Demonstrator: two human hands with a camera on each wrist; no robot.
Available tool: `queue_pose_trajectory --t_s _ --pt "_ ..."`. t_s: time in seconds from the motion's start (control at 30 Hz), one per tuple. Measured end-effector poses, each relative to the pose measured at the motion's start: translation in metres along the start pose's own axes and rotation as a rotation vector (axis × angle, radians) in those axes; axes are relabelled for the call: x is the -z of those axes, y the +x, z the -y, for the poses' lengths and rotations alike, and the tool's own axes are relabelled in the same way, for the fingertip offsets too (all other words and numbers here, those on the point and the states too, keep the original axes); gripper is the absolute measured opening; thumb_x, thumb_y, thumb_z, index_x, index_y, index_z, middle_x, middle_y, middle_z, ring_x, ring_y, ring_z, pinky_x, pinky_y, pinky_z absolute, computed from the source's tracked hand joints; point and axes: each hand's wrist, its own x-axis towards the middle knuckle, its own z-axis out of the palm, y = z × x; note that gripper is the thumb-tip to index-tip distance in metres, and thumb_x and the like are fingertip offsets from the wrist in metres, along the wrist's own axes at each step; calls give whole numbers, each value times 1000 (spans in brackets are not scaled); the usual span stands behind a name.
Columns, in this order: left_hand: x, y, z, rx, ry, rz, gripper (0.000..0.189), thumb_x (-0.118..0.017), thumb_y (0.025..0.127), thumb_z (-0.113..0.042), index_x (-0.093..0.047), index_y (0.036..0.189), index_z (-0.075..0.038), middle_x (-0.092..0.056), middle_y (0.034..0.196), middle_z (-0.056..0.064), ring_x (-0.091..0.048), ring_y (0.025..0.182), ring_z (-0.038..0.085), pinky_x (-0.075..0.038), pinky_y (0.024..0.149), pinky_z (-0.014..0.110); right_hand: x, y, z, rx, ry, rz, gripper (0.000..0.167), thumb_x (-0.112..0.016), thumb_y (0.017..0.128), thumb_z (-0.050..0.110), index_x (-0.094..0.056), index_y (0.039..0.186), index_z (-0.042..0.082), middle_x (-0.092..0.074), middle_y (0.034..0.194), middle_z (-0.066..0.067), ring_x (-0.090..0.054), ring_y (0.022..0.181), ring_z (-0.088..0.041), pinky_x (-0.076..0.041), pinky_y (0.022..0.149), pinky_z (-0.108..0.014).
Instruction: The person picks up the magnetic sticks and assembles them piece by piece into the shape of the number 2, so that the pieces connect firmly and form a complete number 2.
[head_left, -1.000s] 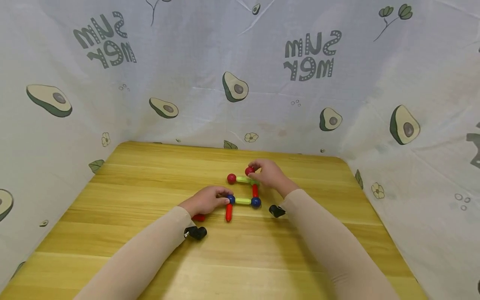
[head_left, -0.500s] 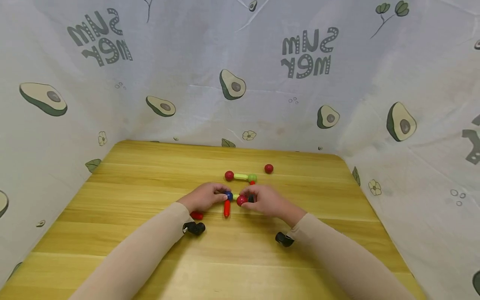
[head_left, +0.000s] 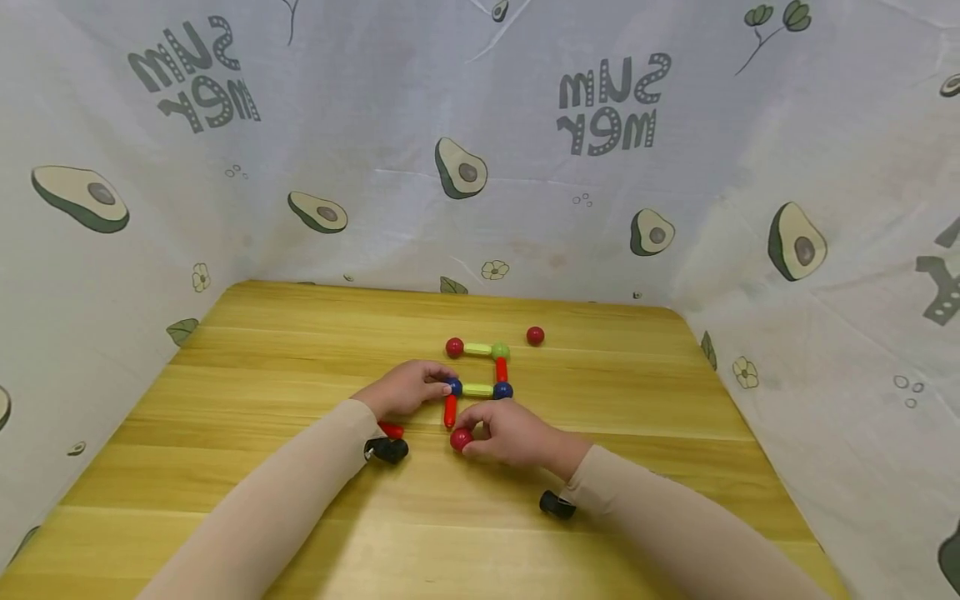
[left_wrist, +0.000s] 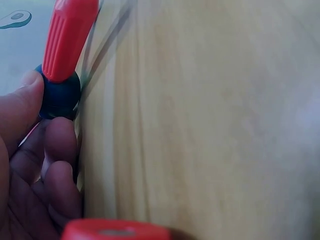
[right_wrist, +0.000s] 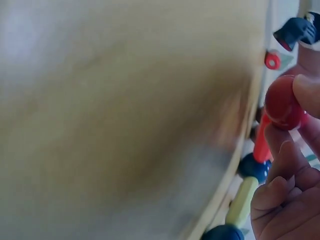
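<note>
My left hand point(head_left: 405, 390) pinches a blue ball point(head_left: 453, 387) at the left corner of a ball-and-rod figure on the table. From that ball a red rod point(head_left: 450, 412) points toward me, and a yellow-green rod point(head_left: 477, 390) runs right to a second blue ball point(head_left: 503, 389). Another red rod point(head_left: 502, 369) leads back to a green ball point(head_left: 500, 351), joined by a yellow-green rod point(head_left: 477, 349) to a red ball point(head_left: 454, 347). Between thumb and fingers, my right hand point(head_left: 513, 435) holds a red ball point(right_wrist: 284, 102) just off the near red rod's free end.
A loose red ball point(head_left: 535, 336) lies at the back right of the wooden table point(head_left: 300, 542). Partly hidden by my left wrist is a separate red rod point(head_left: 391, 430). A patterned cloth point(head_left: 375, 125) hangs behind and beside the table.
My right hand has come from the back of the figure toward me, carrying a red ball to the near red rod's end. A loose red ball now shows behind. The left hand keeps its hold.
</note>
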Motion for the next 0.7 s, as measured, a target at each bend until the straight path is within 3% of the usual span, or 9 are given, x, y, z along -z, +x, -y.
queue_pose_trajectory --t_s 0.43,0.7 --pt "2 0 -1 5 -8 8 32 -64 106 -29 -70 137 -21 -73 127 -1 -62 112 17 -46 111 45 -6 8 1 33 -18 -24 22 -81 95 22 -77 117 21 -73 101 15 -61 89 -8 -53 81 -23" --pt "3 0 -1 9 -7 12 32 -65 106 -29 -69 137 -21 -72 127 -2 -62 109 16 -48 109 43 -10 13 -2 60 -33 -38 21 -82 94 22 -77 115 23 -71 96 17 -60 86 -8 -53 81 -22"
